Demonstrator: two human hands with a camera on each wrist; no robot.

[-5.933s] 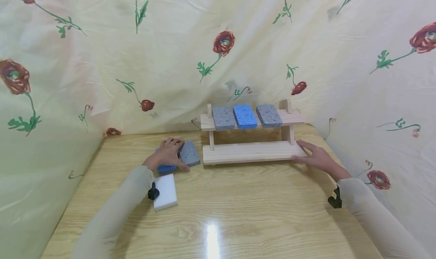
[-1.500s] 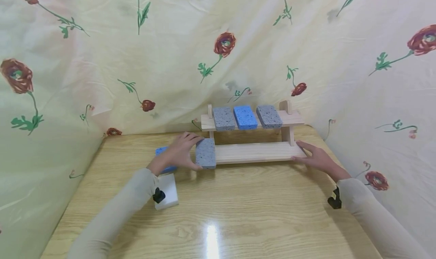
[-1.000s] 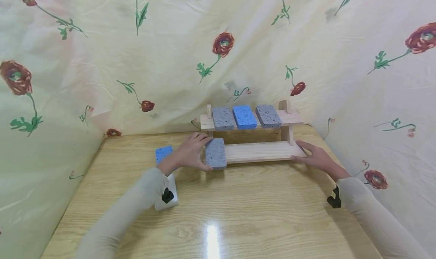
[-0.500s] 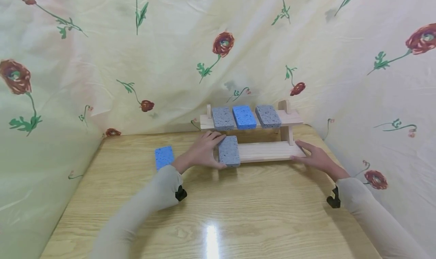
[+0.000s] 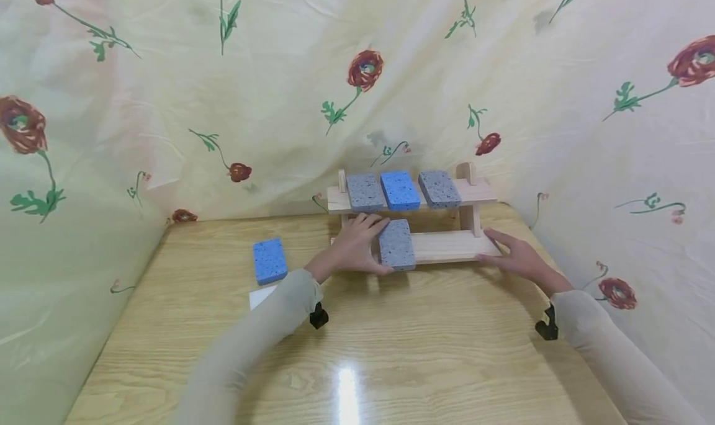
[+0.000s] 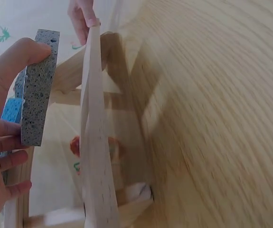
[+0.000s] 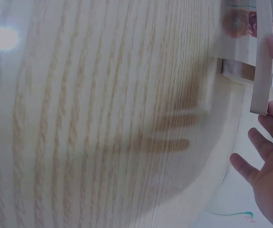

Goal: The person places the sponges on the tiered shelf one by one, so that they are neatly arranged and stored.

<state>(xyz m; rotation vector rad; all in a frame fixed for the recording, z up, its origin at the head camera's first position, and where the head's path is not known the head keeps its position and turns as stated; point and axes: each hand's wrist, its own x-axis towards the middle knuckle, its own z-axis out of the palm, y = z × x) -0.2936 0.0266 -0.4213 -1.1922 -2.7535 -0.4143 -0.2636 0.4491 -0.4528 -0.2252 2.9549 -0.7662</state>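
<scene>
A grey speckled sponge (image 5: 397,245) is pinched between the thumb and fingers of my left hand (image 5: 356,245). In the left wrist view this sponge (image 6: 40,90) hangs apart from the lower board of a small two-tier wooden rack (image 5: 452,247), just above it. My right hand (image 5: 518,257) grips the right end of that lower board, thumb at the front edge; the right wrist view shows its other fingers loosely spread beside the board end (image 7: 260,97). On the upper tier lie a grey sponge (image 5: 365,192), a blue sponge (image 5: 400,190) and another grey sponge (image 5: 439,188).
Left of the rack, a blue sponge (image 5: 270,260) lies on the wooden table (image 5: 447,350). A white sponge-like block (image 5: 261,296) in front of it is partly hidden by my left sleeve. Flower-patterned cloth (image 5: 279,102) hangs behind and at both sides.
My left hand has picked up the grey sponge from the table beside the blue one and carried it rightwards over the lower board. The right hand stays at the board's end.
</scene>
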